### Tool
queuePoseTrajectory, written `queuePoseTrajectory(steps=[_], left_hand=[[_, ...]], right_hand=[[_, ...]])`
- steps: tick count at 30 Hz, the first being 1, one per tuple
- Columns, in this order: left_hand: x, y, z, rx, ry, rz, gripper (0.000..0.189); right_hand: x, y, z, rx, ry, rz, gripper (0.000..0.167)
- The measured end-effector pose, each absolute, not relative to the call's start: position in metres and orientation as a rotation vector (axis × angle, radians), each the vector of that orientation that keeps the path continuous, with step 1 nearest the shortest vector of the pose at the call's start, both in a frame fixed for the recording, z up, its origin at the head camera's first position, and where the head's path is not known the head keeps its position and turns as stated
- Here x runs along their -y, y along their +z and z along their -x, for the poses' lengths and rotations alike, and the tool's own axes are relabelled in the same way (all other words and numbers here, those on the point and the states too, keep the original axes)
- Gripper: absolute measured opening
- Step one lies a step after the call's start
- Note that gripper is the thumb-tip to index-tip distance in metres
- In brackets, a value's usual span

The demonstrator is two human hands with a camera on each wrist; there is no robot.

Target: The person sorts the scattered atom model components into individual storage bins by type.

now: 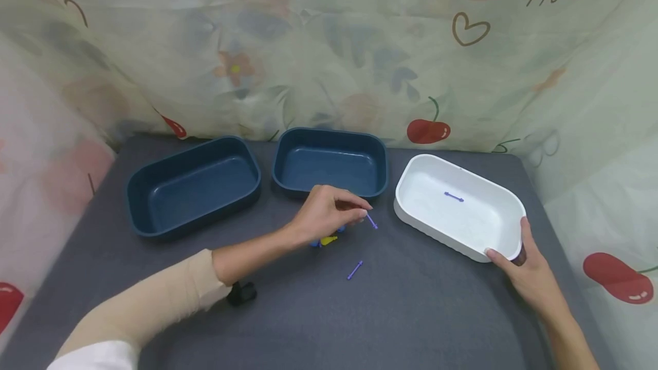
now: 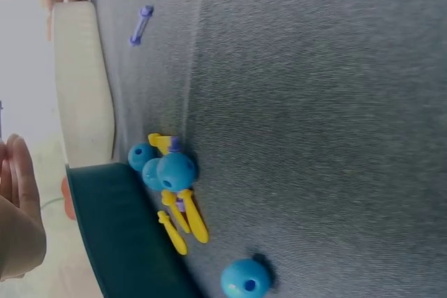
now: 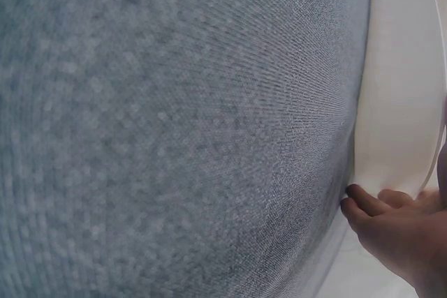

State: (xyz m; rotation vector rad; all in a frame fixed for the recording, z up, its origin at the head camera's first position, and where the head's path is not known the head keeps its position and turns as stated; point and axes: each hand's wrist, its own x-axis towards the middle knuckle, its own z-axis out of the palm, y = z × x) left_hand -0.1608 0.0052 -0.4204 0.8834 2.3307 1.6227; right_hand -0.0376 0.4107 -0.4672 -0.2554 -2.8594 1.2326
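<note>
Between thumb and fingertips, my left hand (image 1: 329,210) pinches a small purple rod (image 1: 372,221) with knobbed ends, raised above the table. A white bin (image 1: 437,230) stands to its right, and my right hand (image 1: 529,273) holds that bin by its near right corner. Inside the bin lies one purple rod (image 1: 454,197); another purple rod (image 1: 354,270) is on the table nearer to me. Below the left hand sit blue balls with holes (image 2: 176,172) and yellow club-shaped pieces (image 2: 194,218), partly hidden in the head view. One blue ball (image 2: 246,278) lies apart from them.
Two dark blue bins stand at the back, one at left (image 1: 190,210) and one in the middle (image 1: 334,137). A small black object (image 1: 241,294) lies under the left forearm. Grey cloth covers the table (image 1: 411,324), and a printed curtain (image 1: 319,44) hangs behind it.
</note>
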Motion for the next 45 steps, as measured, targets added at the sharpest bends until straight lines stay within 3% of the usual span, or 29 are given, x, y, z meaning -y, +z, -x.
queuePoseTrajectory(steps=[45], left_hand=[[-0.096, -0.407, 0.205, -2.274, 1.531, -1.064, 0.013]], right_hand=[[-0.412, -0.467, 0.038, 2.853, 1.241, 0.286, 0.105]])
